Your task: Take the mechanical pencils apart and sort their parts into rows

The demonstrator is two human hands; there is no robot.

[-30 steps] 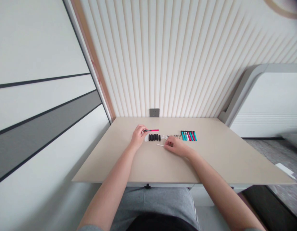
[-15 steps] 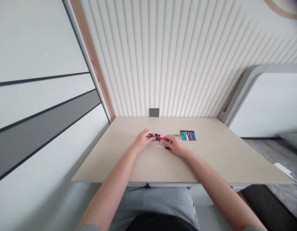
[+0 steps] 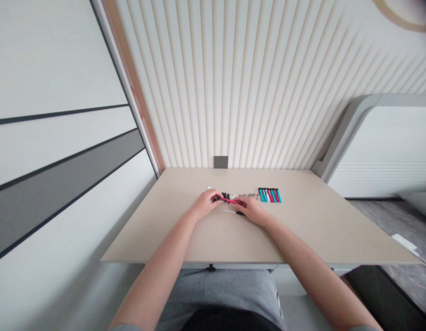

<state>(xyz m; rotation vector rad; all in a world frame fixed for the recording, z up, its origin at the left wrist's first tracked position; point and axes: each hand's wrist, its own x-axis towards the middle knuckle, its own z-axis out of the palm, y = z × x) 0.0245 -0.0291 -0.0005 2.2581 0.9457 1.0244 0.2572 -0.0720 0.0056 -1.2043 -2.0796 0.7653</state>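
Observation:
My left hand (image 3: 205, 205) and my right hand (image 3: 251, 209) meet over the middle of the beige table (image 3: 302, 230). Both pinch a thin pink and black pen (image 3: 226, 199), the left at its dark end, the right at its pink end. A thin white refill (image 3: 230, 211) lies on the table just below the pen, close to my right fingers. Behind my hands lies a row of black pen parts (image 3: 225, 195), partly hidden.
A row of teal, pink and black pens (image 3: 269, 194) lies to the right, with small metal bits (image 3: 250, 195) beside it. A grey wall socket (image 3: 221, 161) sits behind the table. A white cabinet (image 3: 385, 151) stands at the right. My grey-trousered lap (image 3: 230, 294) is below the table edge.
My left hand brought the pink pen from the back left down toward the middle. My right hand left the white refill and took the pen's pink end.

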